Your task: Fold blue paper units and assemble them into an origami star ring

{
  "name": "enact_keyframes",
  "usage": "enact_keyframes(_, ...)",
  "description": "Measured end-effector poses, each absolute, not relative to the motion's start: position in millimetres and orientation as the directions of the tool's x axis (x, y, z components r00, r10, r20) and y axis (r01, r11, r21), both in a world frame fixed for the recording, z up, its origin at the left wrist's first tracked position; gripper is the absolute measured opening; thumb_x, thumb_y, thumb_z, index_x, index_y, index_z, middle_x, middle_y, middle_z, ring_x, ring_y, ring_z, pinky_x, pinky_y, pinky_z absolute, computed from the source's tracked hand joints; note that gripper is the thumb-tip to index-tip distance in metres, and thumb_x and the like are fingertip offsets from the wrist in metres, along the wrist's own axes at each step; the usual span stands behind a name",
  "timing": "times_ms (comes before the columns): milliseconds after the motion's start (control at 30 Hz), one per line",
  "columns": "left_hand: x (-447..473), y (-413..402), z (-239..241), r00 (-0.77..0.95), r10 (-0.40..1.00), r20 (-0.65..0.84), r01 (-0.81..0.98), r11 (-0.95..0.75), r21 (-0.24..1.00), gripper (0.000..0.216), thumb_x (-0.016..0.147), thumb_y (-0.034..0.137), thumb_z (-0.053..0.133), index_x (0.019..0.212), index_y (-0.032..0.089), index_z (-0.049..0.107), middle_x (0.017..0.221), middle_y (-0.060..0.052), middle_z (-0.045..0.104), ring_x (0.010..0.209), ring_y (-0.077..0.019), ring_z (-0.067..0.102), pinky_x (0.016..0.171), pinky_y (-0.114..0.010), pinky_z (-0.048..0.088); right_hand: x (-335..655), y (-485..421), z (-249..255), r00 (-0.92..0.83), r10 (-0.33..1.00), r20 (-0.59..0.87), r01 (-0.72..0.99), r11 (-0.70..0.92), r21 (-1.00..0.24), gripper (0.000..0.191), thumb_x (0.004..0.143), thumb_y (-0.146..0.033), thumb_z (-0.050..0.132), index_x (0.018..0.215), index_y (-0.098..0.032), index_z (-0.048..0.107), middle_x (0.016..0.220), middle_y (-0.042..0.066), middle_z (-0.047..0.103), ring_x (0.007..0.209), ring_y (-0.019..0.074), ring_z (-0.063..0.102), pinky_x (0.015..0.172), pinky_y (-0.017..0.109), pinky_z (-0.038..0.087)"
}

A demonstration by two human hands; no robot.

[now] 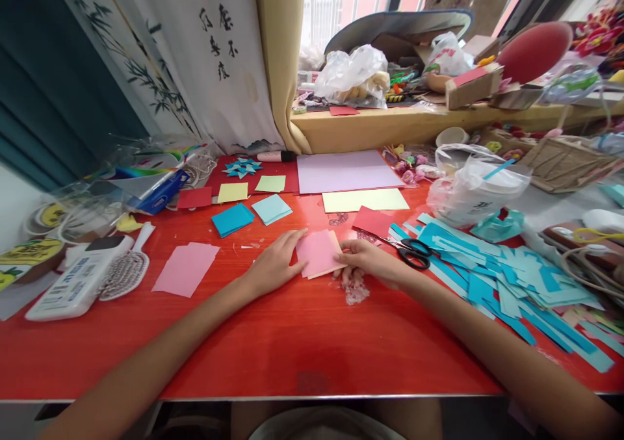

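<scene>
Over the middle of the red table, a squarish sheet of pink paper lies on a cream sheet that shows along its right and lower edges. My left hand holds the left side, fingers at the top corner and thumb at the lower edge. On the other side, my right hand pinches the right edge, its lower fingers curled beneath. Black-handled scissors lie just beyond my right wrist, beside a red paper piece. More pink sheets rest to the left.
Blue paper strips cover the right side. Blue squares, pale blue squares and a pale yellow strip lie further back. A hairbrush and white bottle stand left; a bagged cup stands back right.
</scene>
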State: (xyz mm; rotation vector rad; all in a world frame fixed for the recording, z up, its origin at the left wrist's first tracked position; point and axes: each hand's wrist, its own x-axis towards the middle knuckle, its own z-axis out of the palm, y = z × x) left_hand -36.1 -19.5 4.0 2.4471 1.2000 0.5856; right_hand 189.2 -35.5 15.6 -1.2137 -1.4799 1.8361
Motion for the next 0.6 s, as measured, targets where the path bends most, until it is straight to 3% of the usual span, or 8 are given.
enact_keyframes(100, -35.7, -17.1, 3.5, 0.511, 0.83, 0.224, 0.665, -0.546, 0.51, 0.039, 0.089, 0.035, 0.041, 0.125, 0.02, 0.041, 0.119, -0.009, 0.051, 0.112, -0.0209, 0.049, 0.098, -0.038, 0.039, 189.7, -34.5, 14.0, -0.465, 0.818, -0.339, 0.145, -0.307, -0.941, 0.016, 0.083, -0.028, 0.055, 0.08, -0.014, 0.048, 0.071, 0.006, 0.068, 0.048, 0.0083, 0.061, 0.038, 0.015, 0.045)
enact_keyframes(267, -35.7, -16.2, 2.8, 0.529, 0.814, 0.24, 0.655, -0.571, 0.495, 0.051, 0.082, 0.044, 0.053, 0.126, 0.021, 0.039, 0.125, -0.009, 0.046, 0.119, -0.0231, 0.043, 0.101, -0.04, 0.037, 183.2, -36.8, 11.3, -0.391, 0.873, -0.291, 0.157, -0.248, -0.956, 0.02, 0.084, -0.027, 0.054, 0.073, -0.016, 0.041, 0.066, 0.005, 0.067, 0.044, 0.008, 0.059, 0.035, 0.014, 0.042)
enact_keyframes(433, -36.6, -16.5, 1.0, 0.498, 0.818, 0.289, 0.649, -0.572, 0.501, 0.036, 0.087, 0.03, 0.049, 0.122, 0.021, 0.042, 0.12, -0.007, 0.048, 0.114, -0.0198, 0.046, 0.099, -0.037, 0.038, 179.4, -40.2, 13.6, -0.333, 0.893, -0.303, 0.234, -0.233, -0.944, 0.025, 0.084, -0.032, 0.054, 0.071, -0.018, 0.037, 0.058, 0.002, 0.064, 0.042, 0.0094, 0.059, 0.035, 0.016, 0.042)
enact_keyframes(600, -36.9, -15.5, 6.5, 0.402, 0.867, 0.296, 0.597, -0.493, 0.633, 0.024, 0.087, 0.018, 0.043, 0.109, 0.021, 0.052, 0.106, -0.004, 0.055, 0.098, -0.0156, 0.053, 0.089, -0.031, 0.044, 182.6, -39.8, 10.1, -0.317, 0.908, -0.275, 0.304, -0.177, -0.936, 0.029, 0.086, -0.043, 0.046, 0.071, -0.02, 0.036, 0.054, 0.0, 0.06, 0.039, 0.011, 0.056, 0.034, 0.02, 0.039)
